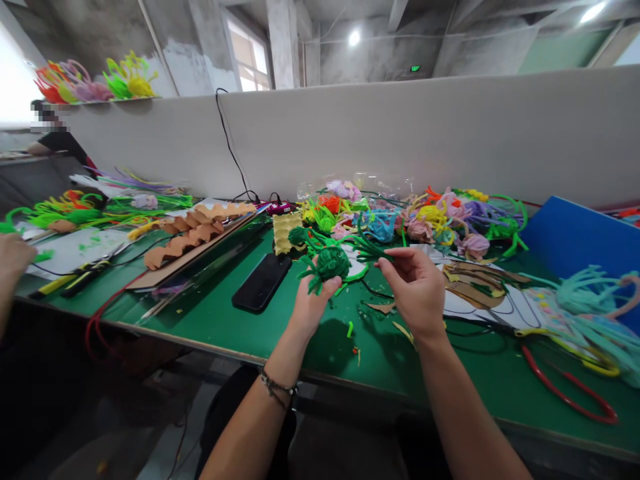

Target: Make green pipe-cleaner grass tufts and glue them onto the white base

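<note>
Hands: three, the left hand (313, 303), the right hand (419, 288) and another person's hand (13, 260) at the left edge
Green fuzzy ball (334, 262): one
Green strand bunch (369, 249): one, its strands too tangled to count
Phone (262, 283): one
Yellow egg-carton piece (287, 233): one
Brown egg-carton strips (181, 245): at least two, overlapping, on the left
Blue panel (575, 240): one, on the right
Red handle loop (555, 395): one, near right
Coloured bundles (433, 220) in the far heap: many, exact count unclear
Worktop (200, 319): one
Far-left person (63, 141): one
Lit ceiling lights (355, 37): two
Green sign (415, 68): one, far
</note>
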`<state>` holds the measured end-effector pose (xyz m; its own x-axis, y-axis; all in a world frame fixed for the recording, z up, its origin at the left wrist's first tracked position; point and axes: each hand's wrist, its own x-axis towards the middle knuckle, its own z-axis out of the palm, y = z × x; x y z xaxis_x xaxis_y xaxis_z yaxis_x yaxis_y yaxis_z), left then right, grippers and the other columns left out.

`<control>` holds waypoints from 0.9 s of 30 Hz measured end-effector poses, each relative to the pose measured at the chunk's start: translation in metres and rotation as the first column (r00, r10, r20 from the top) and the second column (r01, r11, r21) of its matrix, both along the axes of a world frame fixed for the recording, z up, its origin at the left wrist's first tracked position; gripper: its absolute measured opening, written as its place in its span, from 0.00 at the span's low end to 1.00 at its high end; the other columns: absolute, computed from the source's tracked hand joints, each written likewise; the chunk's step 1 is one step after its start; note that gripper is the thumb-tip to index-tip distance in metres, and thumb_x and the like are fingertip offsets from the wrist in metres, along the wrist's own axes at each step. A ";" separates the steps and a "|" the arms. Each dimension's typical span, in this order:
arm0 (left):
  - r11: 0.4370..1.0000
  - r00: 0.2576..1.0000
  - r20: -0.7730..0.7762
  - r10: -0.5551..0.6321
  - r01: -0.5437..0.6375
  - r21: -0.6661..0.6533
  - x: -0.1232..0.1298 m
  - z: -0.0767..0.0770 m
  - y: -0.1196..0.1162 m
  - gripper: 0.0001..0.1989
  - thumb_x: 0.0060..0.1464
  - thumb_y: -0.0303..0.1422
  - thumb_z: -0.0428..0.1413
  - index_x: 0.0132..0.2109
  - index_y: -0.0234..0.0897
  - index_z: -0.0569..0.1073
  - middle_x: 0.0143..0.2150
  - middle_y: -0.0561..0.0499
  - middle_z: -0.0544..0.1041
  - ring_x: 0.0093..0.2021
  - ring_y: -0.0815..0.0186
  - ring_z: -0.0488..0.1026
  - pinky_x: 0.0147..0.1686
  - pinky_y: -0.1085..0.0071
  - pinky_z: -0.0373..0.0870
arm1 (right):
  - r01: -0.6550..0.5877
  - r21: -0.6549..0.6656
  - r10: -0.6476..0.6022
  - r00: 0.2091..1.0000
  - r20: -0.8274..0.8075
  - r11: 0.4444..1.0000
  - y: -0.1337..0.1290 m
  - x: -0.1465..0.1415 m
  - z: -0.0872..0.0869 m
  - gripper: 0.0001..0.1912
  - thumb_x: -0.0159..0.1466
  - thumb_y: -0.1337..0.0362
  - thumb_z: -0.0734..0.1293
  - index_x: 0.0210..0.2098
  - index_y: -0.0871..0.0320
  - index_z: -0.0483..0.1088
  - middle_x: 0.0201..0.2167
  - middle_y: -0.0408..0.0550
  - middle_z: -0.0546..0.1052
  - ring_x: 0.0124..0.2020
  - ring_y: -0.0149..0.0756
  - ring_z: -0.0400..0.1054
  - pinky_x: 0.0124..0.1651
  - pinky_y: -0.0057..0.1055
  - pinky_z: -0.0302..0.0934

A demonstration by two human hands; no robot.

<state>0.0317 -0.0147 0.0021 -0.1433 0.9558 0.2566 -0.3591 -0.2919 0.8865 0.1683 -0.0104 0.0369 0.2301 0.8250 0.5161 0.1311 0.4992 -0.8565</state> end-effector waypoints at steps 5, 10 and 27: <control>1.000 0.999 0.034 -0.020 0.019 0.022 -0.005 0.001 -0.002 0.15 0.37 0.37 0.59 0.35 0.35 0.72 0.31 0.51 0.74 0.31 0.70 0.67 0.33 0.74 0.65 | 0.055 -0.035 -0.054 0.998 0.024 0.998 0.000 0.001 0.008 0.08 0.48 0.64 0.67 0.29 0.59 0.70 0.20 0.38 0.66 0.21 0.24 0.59 0.23 0.23 0.56; 1.000 0.999 0.036 0.010 -0.009 -0.005 -0.008 0.000 -0.002 0.12 0.36 0.36 0.60 0.30 0.34 0.72 0.30 0.52 0.74 0.31 0.70 0.67 0.34 0.74 0.65 | -0.112 -0.133 0.104 0.992 -0.071 0.985 0.003 0.001 0.008 0.11 0.50 0.61 0.65 0.31 0.59 0.71 0.17 0.36 0.58 0.18 0.23 0.49 0.19 0.23 0.44; 0.998 0.999 0.030 0.046 -0.044 -0.053 -0.005 -0.001 0.002 0.21 0.33 0.36 0.60 0.39 0.36 0.72 0.31 0.51 0.75 0.31 0.68 0.68 0.34 0.72 0.65 | -0.021 -0.088 0.051 0.937 0.346 0.996 0.005 0.011 0.005 0.16 0.58 0.60 0.55 0.36 0.58 0.70 0.27 0.45 0.70 0.34 0.33 0.64 0.38 0.30 0.58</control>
